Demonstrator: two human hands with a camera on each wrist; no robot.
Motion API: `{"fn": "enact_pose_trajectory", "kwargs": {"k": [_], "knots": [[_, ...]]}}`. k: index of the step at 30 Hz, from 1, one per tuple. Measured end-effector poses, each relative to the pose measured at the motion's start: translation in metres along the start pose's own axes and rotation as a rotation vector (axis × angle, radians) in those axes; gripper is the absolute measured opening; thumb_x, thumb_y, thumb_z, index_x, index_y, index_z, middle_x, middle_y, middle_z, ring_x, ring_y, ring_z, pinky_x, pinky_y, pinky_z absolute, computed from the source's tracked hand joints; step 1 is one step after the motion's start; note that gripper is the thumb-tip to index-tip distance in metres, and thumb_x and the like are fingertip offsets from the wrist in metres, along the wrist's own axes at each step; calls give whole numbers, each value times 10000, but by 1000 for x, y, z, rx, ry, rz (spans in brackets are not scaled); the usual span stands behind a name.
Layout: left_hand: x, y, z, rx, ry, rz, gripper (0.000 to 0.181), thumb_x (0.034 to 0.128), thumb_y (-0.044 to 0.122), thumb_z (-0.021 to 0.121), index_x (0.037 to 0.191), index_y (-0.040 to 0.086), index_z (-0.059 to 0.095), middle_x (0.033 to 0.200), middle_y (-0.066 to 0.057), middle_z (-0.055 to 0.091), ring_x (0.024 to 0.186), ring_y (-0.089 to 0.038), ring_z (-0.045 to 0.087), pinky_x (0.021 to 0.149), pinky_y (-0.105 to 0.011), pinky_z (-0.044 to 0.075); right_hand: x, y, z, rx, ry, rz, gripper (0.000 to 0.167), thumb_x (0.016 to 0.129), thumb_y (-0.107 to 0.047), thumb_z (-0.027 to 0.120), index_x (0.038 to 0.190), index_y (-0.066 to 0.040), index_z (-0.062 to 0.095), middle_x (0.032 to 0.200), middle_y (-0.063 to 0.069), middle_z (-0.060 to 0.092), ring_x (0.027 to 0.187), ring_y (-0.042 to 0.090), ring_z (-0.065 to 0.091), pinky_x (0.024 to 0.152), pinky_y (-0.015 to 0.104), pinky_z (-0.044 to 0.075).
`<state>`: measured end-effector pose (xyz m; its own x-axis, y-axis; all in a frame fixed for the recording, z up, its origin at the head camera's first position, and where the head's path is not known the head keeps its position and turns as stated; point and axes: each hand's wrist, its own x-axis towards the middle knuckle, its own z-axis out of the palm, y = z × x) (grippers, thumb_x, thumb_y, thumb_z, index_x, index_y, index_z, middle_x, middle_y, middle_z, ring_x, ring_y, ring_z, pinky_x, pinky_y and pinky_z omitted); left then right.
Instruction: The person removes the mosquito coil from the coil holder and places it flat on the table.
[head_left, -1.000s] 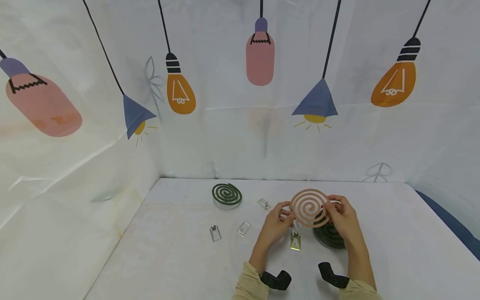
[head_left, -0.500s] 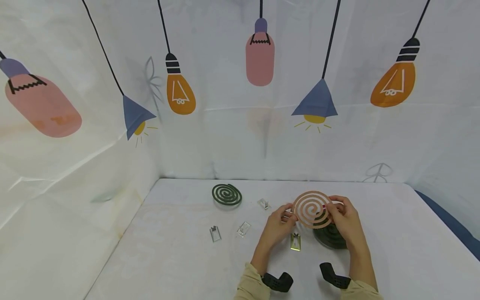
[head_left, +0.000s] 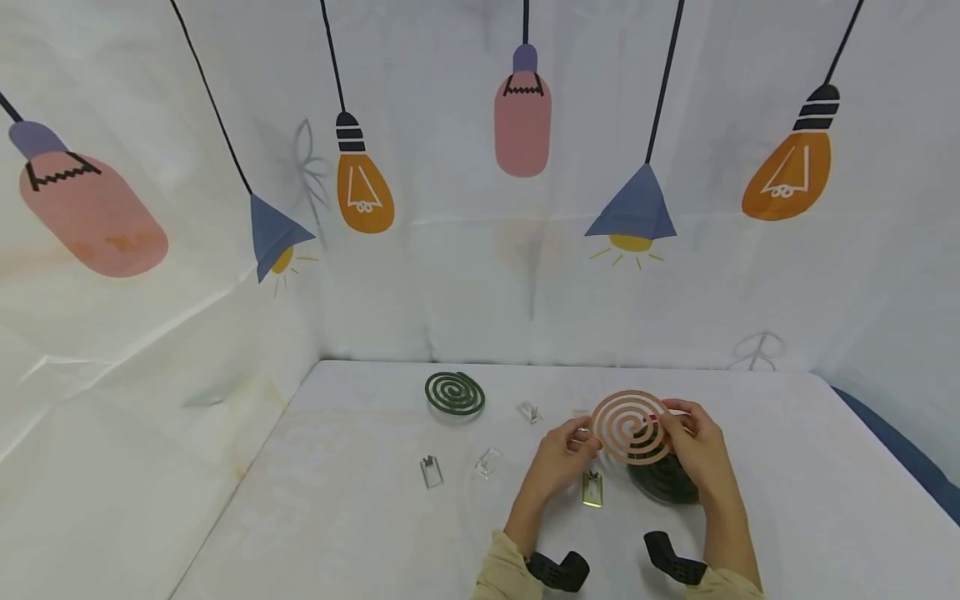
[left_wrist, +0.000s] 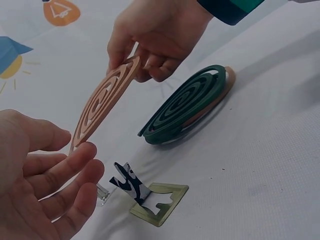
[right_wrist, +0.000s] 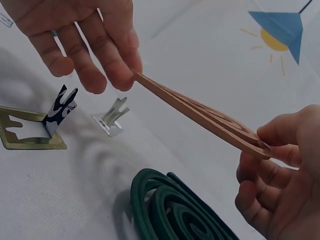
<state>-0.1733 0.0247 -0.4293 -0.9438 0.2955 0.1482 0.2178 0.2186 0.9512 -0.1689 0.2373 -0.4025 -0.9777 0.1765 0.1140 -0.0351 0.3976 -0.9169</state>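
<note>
Both hands hold a tan mosquito coil [head_left: 633,461] up above the table, its flat face tilted. The left hand [head_left: 555,462] pinches its left edge between thumb and fingers. At the opposite edge, the right hand [head_left: 701,450] grips it with thumb and fingertips. Below the held coil lies a dark green mosquito coil [left_wrist: 165,136], partly hidden in the head view; a tan layer shows under it in the left wrist view. A gold-coloured metal coil stand [right_wrist: 37,143], its patterned prong bent upright, stands beside the green coil, near the left hand.
Another green coil [head_left: 454,393] sits at the back left. Several small silvery stands, such as one stand [head_left: 431,472] at the left and another stand [head_left: 528,412] farther back, are spread over the white table [head_left: 337,500]. A white sheet with printed lamps hangs behind.
Both hands have shifted slightly to the right with the tan coil held between them. The head view has tilted a little. The stands and green coils on the table have stayed in place.
</note>
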Motion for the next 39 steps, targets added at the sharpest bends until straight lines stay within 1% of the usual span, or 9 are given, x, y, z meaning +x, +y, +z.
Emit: {"fn": "enact_pose_trajectory", "kwargs": {"k": [3, 5, 6, 9, 12, 13, 16, 26, 39], "knots": [[-2, 0, 0, 15, -6, 25, 414, 917, 205, 604, 1275, 3, 555, 1023, -140, 695, 878, -206, 691, 714, -194, 509, -2, 2, -1, -11, 0, 10, 380, 982, -250, 481, 1282, -16, 476, 757, -177, 588, 660, -31, 544, 599, 190, 485], [-3, 0, 0, 30, -11, 45, 426, 924, 246, 598, 1273, 7, 558, 1018, -125, 696, 870, -159, 685, 719, -195, 510, -2, 3, -1, -9, -3, 8, 393, 983, -260, 480, 1281, -4, 471, 780, -171, 590, 672, -31, 548, 606, 187, 489], [-4, 0, 0, 55, -13, 77, 430, 932, 272, 583, 1270, 7, 560, 1010, -103, 698, 860, -117, 678, 714, -185, 506, -2, 3, -2, -9, -5, 9, 397, 983, -265, 479, 1284, -5, 468, 794, -170, 591, 680, -31, 551, 611, 185, 493], [-4, 0, 0, 70, -29, 91, 437, 940, 302, 564, 1273, 18, 561, 1005, -77, 700, 854, -54, 657, 717, -183, 504, -2, 4, -2, -6, -7, 16, 407, 984, -273, 481, 1290, -6, 463, 821, -171, 590, 693, -31, 561, 619, 183, 501], [-3, -2, 3, 86, -38, 39, 417, 935, 295, 575, 1274, 52, 570, 1012, -62, 701, 870, -63, 657, 726, -181, 500, -2, 6, -2, -5, 0, 22, 409, 983, -260, 484, 1301, -5, 451, 820, -176, 589, 678, -31, 559, 607, 186, 499], [-3, -1, 4, 76, -42, -1, 411, 929, 281, 586, 1277, 64, 572, 1023, -74, 699, 882, -83, 661, 735, -185, 499, -2, 6, -2, -4, 5, 23, 406, 984, -253, 483, 1302, -3, 448, 813, -182, 585, 670, -32, 555, 601, 187, 496], [-1, -2, 7, 94, -42, -35, 398, 924, 271, 593, 1278, 89, 576, 1033, -66, 700, 892, -96, 664, 731, -177, 491, -2, 6, -2, -15, 20, 24, 399, 985, -239, 477, 1303, -1, 442, 812, -168, 587, 650, -25, 543, 586, 193, 486], [-1, -1, 10, 137, -72, -14, 387, 934, 250, 574, 1280, 79, 573, 1045, -75, 691, 910, -105, 665, 734, -176, 492, -2, 4, -3, -100, 60, 84, 411, 988, -299, 445, 1311, -46, 469, 1020, 87, 604, 708, -26, 519, 604, 194, 485], [0, -4, 15, 183, -83, 4, 363, 932, 230, 569, 1257, 71, 590, 1029, -73, 688, 890, -80, 655, 729, -159, 478, -4, 5, -5, -134, 39, 81, 460, 982, -302, 452, 1334, -6, 447, 1159, 201, 552, 735, -49, 492, 607, 192, 475]]}}
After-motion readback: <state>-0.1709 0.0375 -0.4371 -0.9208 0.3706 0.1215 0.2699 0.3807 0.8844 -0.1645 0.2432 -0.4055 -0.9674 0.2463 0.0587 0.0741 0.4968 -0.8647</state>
